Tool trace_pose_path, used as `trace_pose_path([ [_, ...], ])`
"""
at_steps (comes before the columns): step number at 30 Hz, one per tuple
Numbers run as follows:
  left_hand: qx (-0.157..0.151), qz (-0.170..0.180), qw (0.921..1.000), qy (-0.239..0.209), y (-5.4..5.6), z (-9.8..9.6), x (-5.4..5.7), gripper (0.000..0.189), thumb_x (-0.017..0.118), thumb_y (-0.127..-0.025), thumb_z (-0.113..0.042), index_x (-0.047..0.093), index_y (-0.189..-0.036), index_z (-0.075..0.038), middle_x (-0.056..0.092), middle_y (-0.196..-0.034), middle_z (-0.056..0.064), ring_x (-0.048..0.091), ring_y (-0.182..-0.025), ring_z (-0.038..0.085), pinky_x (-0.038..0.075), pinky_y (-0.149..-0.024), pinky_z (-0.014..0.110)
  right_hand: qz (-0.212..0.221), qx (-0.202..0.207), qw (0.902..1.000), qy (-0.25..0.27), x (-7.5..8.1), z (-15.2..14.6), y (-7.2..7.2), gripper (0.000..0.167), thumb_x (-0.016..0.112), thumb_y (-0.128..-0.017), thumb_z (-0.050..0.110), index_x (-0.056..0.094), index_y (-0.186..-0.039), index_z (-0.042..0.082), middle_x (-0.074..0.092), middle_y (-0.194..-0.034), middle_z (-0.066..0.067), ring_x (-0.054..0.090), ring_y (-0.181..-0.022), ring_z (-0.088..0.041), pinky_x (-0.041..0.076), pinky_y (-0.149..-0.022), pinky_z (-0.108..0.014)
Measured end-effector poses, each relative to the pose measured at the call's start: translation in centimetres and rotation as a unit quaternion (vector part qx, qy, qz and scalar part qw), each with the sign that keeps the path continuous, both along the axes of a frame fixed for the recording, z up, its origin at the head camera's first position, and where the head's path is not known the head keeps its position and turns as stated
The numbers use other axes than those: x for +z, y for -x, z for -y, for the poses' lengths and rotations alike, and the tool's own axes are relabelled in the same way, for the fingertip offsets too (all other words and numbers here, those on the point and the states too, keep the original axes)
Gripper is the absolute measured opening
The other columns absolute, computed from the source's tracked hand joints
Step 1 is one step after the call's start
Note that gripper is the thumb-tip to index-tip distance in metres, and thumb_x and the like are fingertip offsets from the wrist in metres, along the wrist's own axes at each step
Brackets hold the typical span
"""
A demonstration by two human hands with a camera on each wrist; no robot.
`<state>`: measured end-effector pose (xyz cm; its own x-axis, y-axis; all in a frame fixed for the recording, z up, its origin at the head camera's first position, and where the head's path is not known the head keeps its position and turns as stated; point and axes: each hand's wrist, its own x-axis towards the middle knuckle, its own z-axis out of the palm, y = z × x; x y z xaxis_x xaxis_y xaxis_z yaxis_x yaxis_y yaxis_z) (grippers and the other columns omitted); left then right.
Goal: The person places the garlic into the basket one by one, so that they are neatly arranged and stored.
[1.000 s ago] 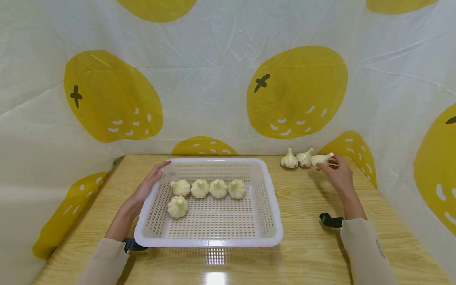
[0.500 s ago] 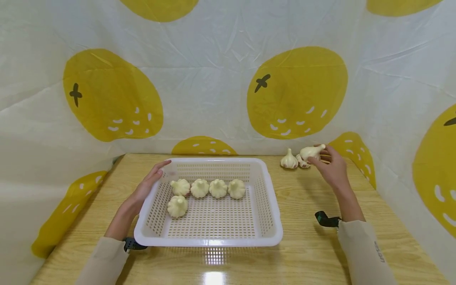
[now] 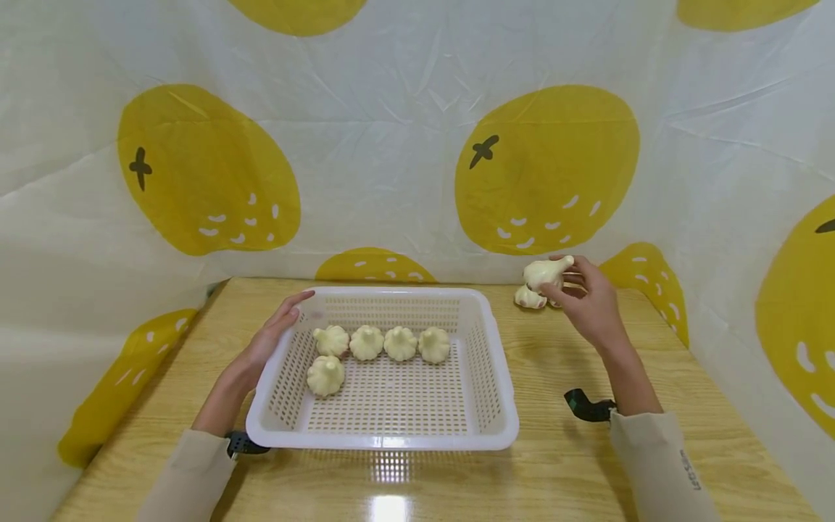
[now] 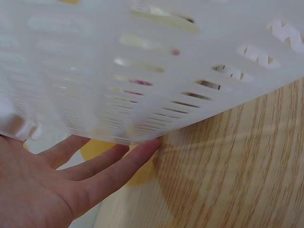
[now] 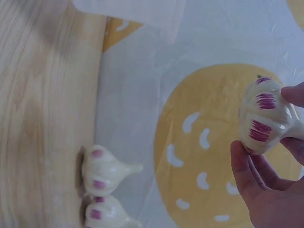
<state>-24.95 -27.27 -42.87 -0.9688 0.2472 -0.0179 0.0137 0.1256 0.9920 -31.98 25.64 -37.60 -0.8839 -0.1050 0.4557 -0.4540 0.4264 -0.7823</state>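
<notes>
My right hand (image 3: 593,308) pinches a garlic bulb (image 3: 545,275), raised above the back right of the table. In the right wrist view, thumb and fingers hold this bulb (image 5: 266,116) by its sides, purple streaks showing. Two more garlic bulbs, one of them the nearer bulb (image 5: 107,171), sit side by side below it, partly hidden in the head view. My left hand (image 3: 270,337) rests against the left side of a white perforated basket (image 3: 381,442); its fingers (image 4: 114,173) are extended and touch the outer wall. Several garlic bulbs, including a lower-left one (image 3: 325,375), lie inside.
The basket stands on a wood-grain table (image 3: 548,464). A pale curtain (image 3: 378,145) printed with yellow fruit hangs behind and along both sides. A black wrist device (image 3: 589,406) juts from the right wrist over the table.
My right hand has lifted the garlic bulb and carried it left, over the other two bulbs. The left hand and basket have stayed in place.
</notes>
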Motion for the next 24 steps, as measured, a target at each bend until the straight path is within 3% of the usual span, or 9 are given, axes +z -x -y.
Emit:
trace_pose_path([
  [10, -0.002, -0.004, 1.0000, -0.008, 0.0, -0.1, 0.1, 0.054, 0.023, -0.114, -0.044, 0.013, -0.166, -0.031, 0.026, -0.164, 0.023, 0.054, -0.129, 0.021, 0.050, -0.100, 0.046, -0.051, 0.062, 0.9967, -0.007, 1.3, 3.1, -2.0, 0.045, 0.074, -0.094, 0.007, 0.060, -0.137, 0.002, 0.058, -0.130, -0.012, 0.059, -0.106, -0.005, 0.051, -0.084, -0.010],
  [16, -0.001, -0.004, 1.0000, -0.008, 0.1, -0.4, 0.0, 0.054, 0.022, -0.114, -0.043, 0.013, -0.166, -0.030, 0.025, -0.165, 0.023, 0.051, -0.131, 0.026, 0.048, -0.101, 0.048, -0.055, 0.105, 0.9927, -0.021, 1.5, 4.7, -2.9, 0.048, 0.075, -0.092, 0.004, 0.060, -0.138, 0.003, 0.059, -0.131, -0.013, 0.061, -0.108, -0.004, 0.051, -0.087, -0.010],
  [24, 0.001, -0.004, 1.0000, -0.006, 0.0, -0.3, 0.1, 0.054, 0.021, -0.114, -0.042, 0.012, -0.166, -0.029, 0.025, -0.165, 0.024, 0.054, -0.128, 0.022, 0.049, -0.101, 0.047, -0.091, 0.152, 0.9808, -0.081, 3.3, 7.0, -3.7, 0.048, 0.079, -0.089, 0.005, 0.063, -0.134, 0.006, 0.062, -0.132, -0.011, 0.059, -0.117, -0.022, 0.055, -0.090, -0.017],
])
